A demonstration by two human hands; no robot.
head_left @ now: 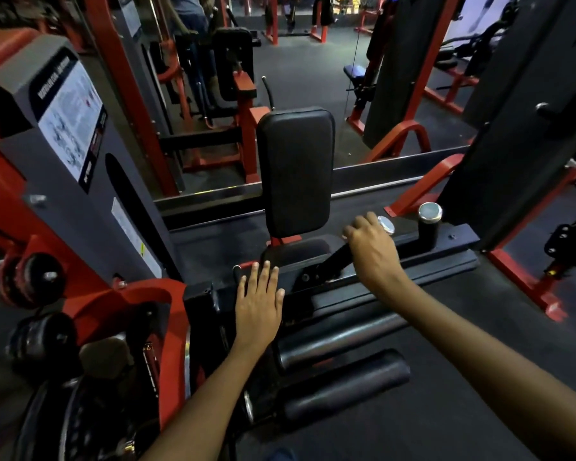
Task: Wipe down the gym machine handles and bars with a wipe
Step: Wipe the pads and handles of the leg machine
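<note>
A red and grey gym machine stands before me with a black seat [300, 252] and an upright black back pad [295, 171]. My right hand [371, 249] grips a black handle [338, 257] with a chrome end cap [387, 224] to the right of the seat. No wipe shows in that hand; whether one is under the fingers I cannot tell. My left hand [260, 302] lies flat, fingers straight, on the black frame in front of the seat. A second chrome-capped handle [429, 221] stands upright further right.
Two black roller pads [343, 387] lie low between my arms. The grey shroud with an instruction placard [70, 121] rises on the left. A low mirror wall runs behind the seat. Red frames of other machines stand right and far back, with people in the distance.
</note>
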